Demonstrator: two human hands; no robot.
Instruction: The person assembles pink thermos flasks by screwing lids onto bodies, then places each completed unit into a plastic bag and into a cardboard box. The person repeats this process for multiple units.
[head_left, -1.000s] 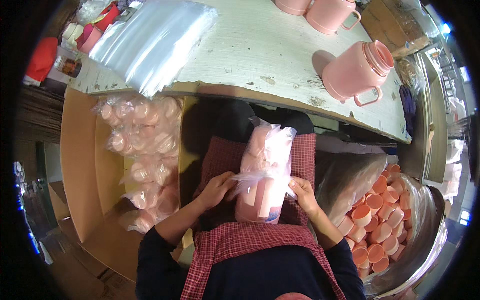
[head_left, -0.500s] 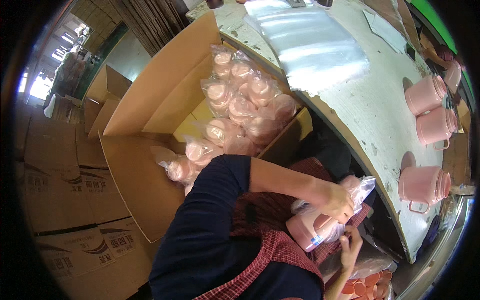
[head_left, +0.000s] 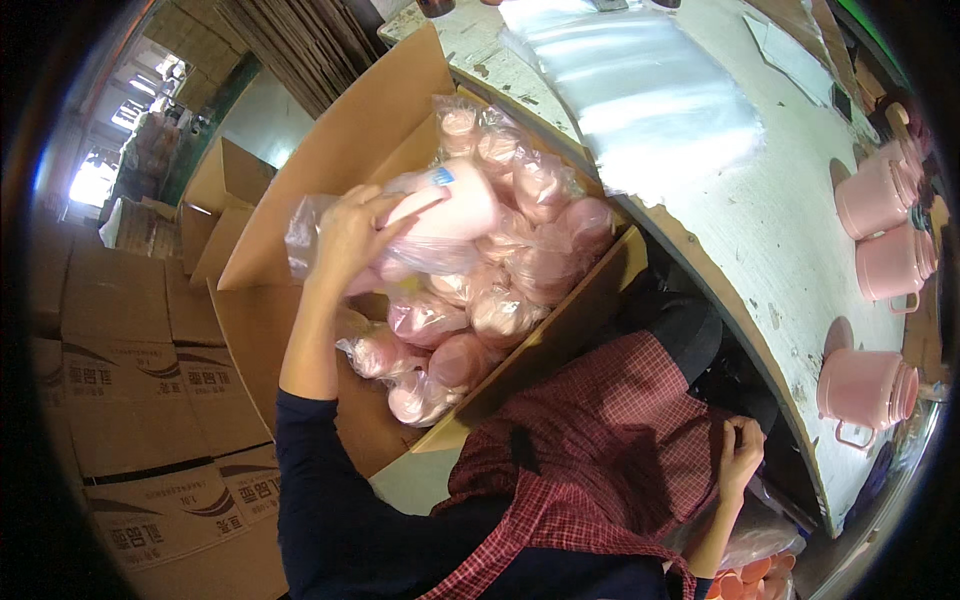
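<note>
Over the open carton (head_left: 335,165), my left hand (head_left: 352,235) grips a pink jug (head_left: 465,210) by its handle side. A clear plastic bag wraps the jug, which lies tilted on its side, and the loose bag end hangs left of my wrist. Several bagged pink jugs (head_left: 550,262) fill much of the carton beneath it. My right hand (head_left: 740,455) rests at the edge of the red checked apron (head_left: 600,420), fingers curled in, with nothing visible in them.
Right of the carton stands a worn white table (head_left: 760,270). On it lie a stack of clear plastic bags (head_left: 665,95) and several unbagged pink jugs (head_left: 862,388). Closed cartons (head_left: 140,400) are stacked at the left. Orange-red cups (head_left: 750,578) sit low at the right.
My left hand has carried the bagged jug from my lap leftward to above the carton. My right hand has let go of the bag and moved slightly right.
</note>
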